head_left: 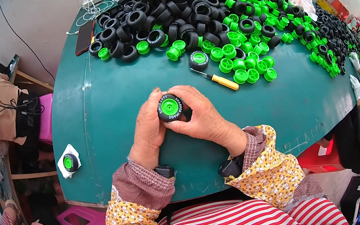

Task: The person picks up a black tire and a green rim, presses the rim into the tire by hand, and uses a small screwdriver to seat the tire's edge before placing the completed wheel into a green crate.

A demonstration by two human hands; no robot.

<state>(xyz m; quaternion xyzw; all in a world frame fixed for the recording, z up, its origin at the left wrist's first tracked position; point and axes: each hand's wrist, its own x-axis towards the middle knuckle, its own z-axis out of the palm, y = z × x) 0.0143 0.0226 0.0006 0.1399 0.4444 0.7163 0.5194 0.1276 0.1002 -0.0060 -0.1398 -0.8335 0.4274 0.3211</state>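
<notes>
Between both hands, above the green table, I hold a toy wheel (170,107): a black rubber tyre around a bright green rim, its face turned up. My left hand (148,125) wraps its left side, the thumb along the edge. My right hand (203,117) grips the other side, fingers curled over the top and thumb below. Beyond the hands lies a screwdriver (224,82) with a yellow handle, its tip toward the upper left. Close to that tip is another tyre fitted on a green rim (199,60).
Black tyres (160,10) heap along the far side of the table (109,104). Loose green rims (250,62) spread to their right. A finished-looking wheel (70,162) rests on white paper at the left edge. On the right, another person's gloved hands (356,86) reach a further pile.
</notes>
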